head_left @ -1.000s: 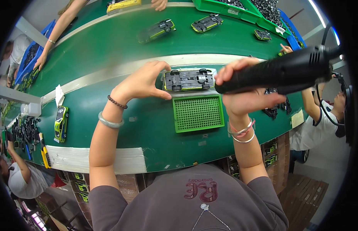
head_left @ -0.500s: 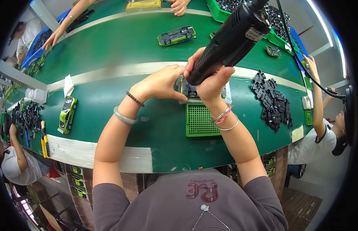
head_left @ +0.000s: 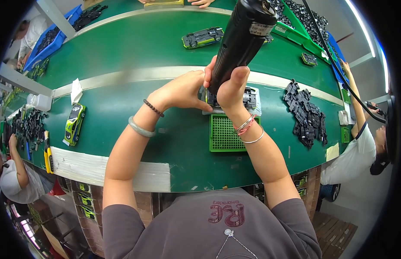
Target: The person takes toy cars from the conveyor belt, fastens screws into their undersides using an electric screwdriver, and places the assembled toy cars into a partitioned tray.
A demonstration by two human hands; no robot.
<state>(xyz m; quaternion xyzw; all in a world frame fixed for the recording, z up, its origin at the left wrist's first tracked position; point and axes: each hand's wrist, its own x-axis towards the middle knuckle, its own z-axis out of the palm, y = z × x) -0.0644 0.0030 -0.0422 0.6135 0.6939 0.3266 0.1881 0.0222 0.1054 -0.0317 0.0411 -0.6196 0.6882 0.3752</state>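
My right hand [head_left: 230, 90] is wrapped round a thick black electric screwdriver [head_left: 239, 45], held steeply over an overturned toy car [head_left: 250, 100]. The screwdriver's tip is hidden behind my hand. My left hand [head_left: 188, 91] grips the car's left end, thumb on the near side and fingers on the far side. The car lies black underside up on a pale pad or holder, its middle covered by my right hand. Just nearer to me is a green perforated tray [head_left: 227, 140] with small holes.
Black plastic parts [head_left: 305, 113] are heaped at the right. A green toy car [head_left: 74, 124] stands at the left near yellow-handled pliers [head_left: 48, 152]. Beyond the metal rail, an overturned car [head_left: 203, 37] lies on the green belt. Green bins [head_left: 295, 34] stand far right; co-workers sit on both sides.
The screwdriver and my right hand have shifted slightly left, uncovering more of the car's right end. The belt car has moved right. A co-worker's arm at the far left has withdrawn.
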